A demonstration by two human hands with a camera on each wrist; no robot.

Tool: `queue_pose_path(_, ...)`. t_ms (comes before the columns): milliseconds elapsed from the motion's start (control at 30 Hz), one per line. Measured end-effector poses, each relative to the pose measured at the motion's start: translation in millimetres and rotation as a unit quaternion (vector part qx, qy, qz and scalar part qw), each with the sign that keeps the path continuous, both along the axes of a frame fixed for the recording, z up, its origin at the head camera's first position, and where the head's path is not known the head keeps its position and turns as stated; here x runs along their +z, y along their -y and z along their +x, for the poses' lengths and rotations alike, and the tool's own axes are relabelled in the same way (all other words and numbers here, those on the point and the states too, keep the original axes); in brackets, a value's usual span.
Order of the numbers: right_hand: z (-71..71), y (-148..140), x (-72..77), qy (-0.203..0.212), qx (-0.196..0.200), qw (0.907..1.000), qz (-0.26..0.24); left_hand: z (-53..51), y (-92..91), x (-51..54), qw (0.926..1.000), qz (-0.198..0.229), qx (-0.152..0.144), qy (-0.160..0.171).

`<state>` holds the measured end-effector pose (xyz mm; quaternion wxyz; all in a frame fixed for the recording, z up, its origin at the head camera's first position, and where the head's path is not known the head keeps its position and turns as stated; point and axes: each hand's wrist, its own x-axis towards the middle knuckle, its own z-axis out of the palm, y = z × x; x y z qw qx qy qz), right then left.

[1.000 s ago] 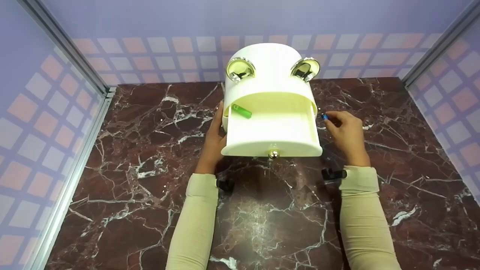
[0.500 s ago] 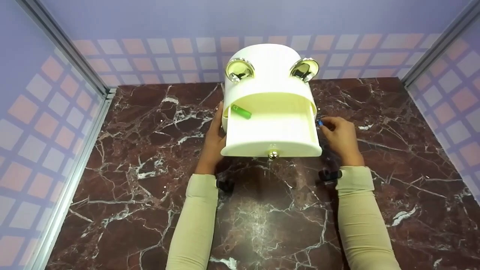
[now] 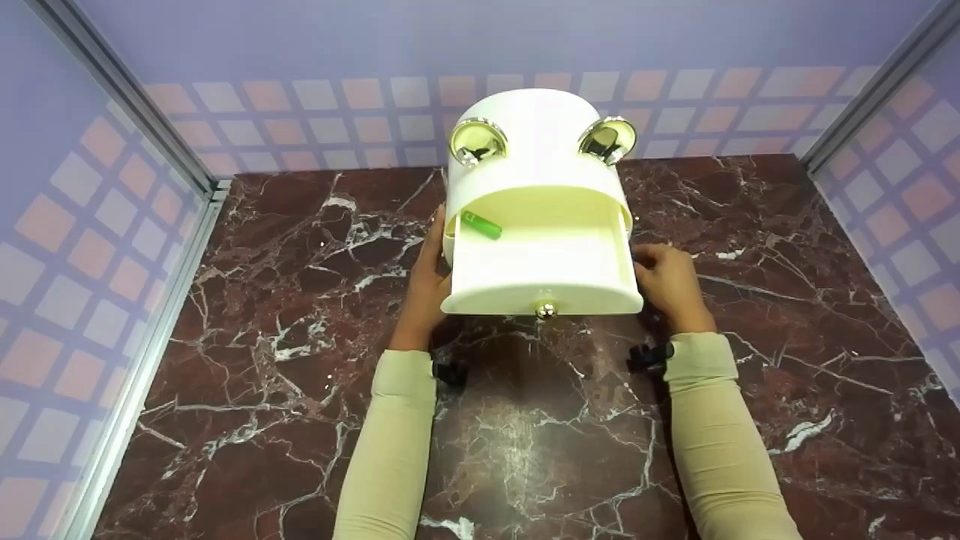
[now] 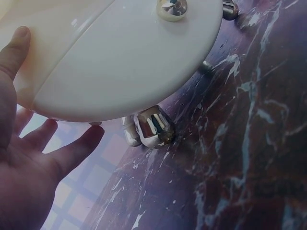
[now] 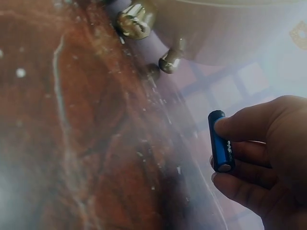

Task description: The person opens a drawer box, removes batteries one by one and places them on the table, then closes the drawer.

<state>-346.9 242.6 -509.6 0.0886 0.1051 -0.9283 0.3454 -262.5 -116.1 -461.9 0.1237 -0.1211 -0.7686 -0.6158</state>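
A white rounded box [image 3: 536, 161] with its drawer [image 3: 546, 262] pulled out stands on the marble table. A green battery [image 3: 481, 225] lies in the drawer's back left corner. The left hand [image 3: 428, 281] is at the box's left side; in the left wrist view, the left hand [image 4: 33, 163] has its thumb and fingers spread against the white shell [image 4: 124, 62]. The right hand [image 3: 671, 281] is beside the drawer's right side. In the right wrist view, the right hand [image 5: 264, 153] pinches a blue battery [image 5: 221, 146] between thumb and fingers, apart from the box.
Two gold round pieces [image 3: 478, 141] stick up from the box top. A gold knob [image 3: 547, 309] is on the drawer front. Metal feet [image 4: 154, 127] hold the box above the marble table [image 3: 270, 337]. Tiled-pattern walls [image 3: 322, 112] enclose the table at the back and sides.
The right hand has moved left and toward the near edge, closer to the drawer's side, with the blue battery, now hidden in the head view. The left hand has stayed at the box.
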Motion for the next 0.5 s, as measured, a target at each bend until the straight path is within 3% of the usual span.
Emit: queue_pose_path(500,-2.6,2.2,-10.6,0.005,0.010,0.9998,0.014,-0.8,-0.3,-0.2,0.9999,0.008,0.003,0.010)
